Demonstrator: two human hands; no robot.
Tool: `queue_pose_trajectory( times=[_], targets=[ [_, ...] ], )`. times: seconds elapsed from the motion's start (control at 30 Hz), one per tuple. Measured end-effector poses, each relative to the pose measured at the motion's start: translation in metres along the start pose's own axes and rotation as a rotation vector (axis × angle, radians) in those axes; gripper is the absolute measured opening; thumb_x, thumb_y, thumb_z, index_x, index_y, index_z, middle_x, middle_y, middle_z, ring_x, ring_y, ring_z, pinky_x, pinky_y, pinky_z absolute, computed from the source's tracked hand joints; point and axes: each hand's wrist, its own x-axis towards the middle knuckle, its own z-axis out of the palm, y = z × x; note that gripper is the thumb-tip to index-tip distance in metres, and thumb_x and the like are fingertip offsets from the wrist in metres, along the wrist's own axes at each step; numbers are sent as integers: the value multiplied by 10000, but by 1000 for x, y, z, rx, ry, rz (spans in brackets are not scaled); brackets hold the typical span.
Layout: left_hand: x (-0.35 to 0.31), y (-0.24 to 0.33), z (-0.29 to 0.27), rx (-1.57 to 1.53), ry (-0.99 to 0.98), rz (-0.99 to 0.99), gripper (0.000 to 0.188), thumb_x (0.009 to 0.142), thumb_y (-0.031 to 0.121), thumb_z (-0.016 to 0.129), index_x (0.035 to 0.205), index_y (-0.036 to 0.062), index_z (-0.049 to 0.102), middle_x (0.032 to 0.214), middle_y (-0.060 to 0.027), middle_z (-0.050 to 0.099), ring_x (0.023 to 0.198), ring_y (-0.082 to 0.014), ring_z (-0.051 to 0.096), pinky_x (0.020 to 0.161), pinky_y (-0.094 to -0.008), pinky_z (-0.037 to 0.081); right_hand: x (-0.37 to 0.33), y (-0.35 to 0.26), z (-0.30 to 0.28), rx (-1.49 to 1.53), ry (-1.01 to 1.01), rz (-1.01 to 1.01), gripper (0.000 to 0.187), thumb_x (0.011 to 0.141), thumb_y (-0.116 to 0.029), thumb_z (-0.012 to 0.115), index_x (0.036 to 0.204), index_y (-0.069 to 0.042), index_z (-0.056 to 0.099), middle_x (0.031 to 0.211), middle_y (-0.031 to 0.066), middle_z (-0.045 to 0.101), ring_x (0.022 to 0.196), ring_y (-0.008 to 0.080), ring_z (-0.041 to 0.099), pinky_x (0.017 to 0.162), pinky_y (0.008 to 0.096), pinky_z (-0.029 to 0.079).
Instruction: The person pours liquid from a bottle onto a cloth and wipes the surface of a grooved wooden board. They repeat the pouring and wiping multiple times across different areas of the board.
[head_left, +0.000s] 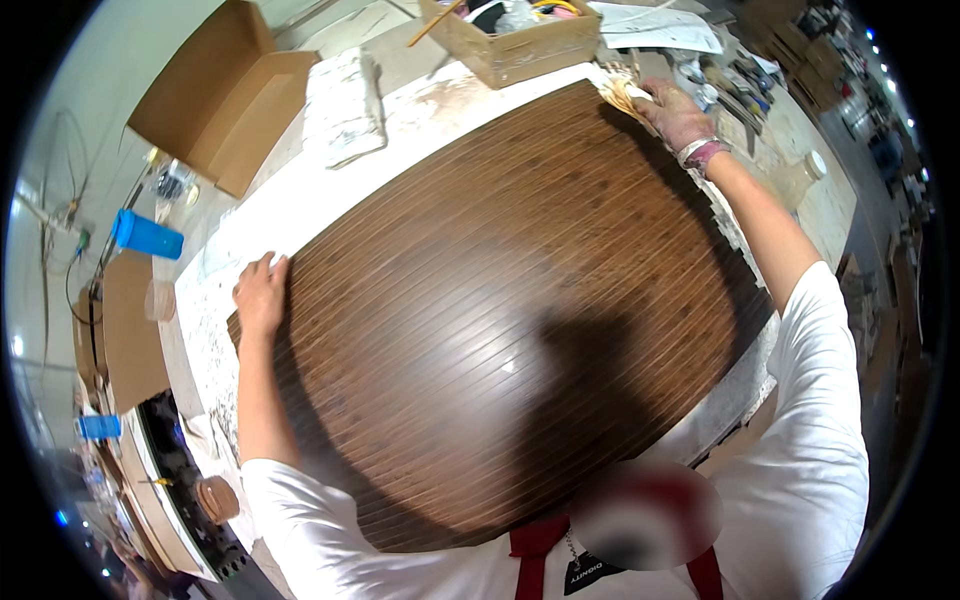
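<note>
The brown board (490, 310) lies on the table (285, 210). At its left edge is the left hand (260, 297); I can't tell if it grips. At its far right corner, the right hand (678, 115) holds a rag (622, 97). The board looks stiff, heavy and slick; hold both side edges.

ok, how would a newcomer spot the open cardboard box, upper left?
Start at the big brown striped board, then go past its upper left edge to the white bundle. The cardboard box is just left of that. It shows a bare inside, unlike the loaded box at top centre.
</note>
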Motion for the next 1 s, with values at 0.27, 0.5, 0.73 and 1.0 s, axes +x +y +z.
queue_pose_trajectory(
  times=[0.27, 0.5, 0.73, 1.0],
  targets=[
    [-47, -45, 21, -53, 58, -116, 460, 1026, 462, 342, 1375, 200, 487, 1348, -71, 504, 1295, -278, 410, 1093, -543, 227, -25, -208, 102, -62, -445, -159, 516, 943, -378, 486, 1356, -69, 503, 1382, 144, 512, 1262, 288, 508, 1029, 469, 449],
    [-36, -78, 31, -289, 89, -104, 470, 1033, 400, 327, 1409, 180, 504, 1388, -102, 517, 1329, -269, 408, 1125, -452, 217, -133, -414, 157, 196, -556, -861, 744, 909, -496, 497, 1496, -71, 330, 1587, 176, 224, 1477, 346, 183, 1196, 513, 156],
    [-79, -59, 33, -937, 149, 129, 659, 1004, 365, 474, 1501, -15, 265, 1534, -201, 302, 1405, -316, 313, 1157, -429, 246, -40, -270, 125, 496, 3, -554, 580, 860, -302, 620, 1363, -42, 494, 1409, 207, 461, 1312, 372, 430, 1074, 419, 385],
    [-47, 161, 35, -388, 120, 577, 670, 793, 110, 715, 1411, 81, 458, 1488, -251, 330, 1373, -439, 312, 1134, -513, 260, -12, -182, 149, 0, -190, -284, 579, 896, -498, 502, 1341, -130, 550, 1386, 146, 495, 1381, 352, 358, 1136, 517, 232]
  ],
)
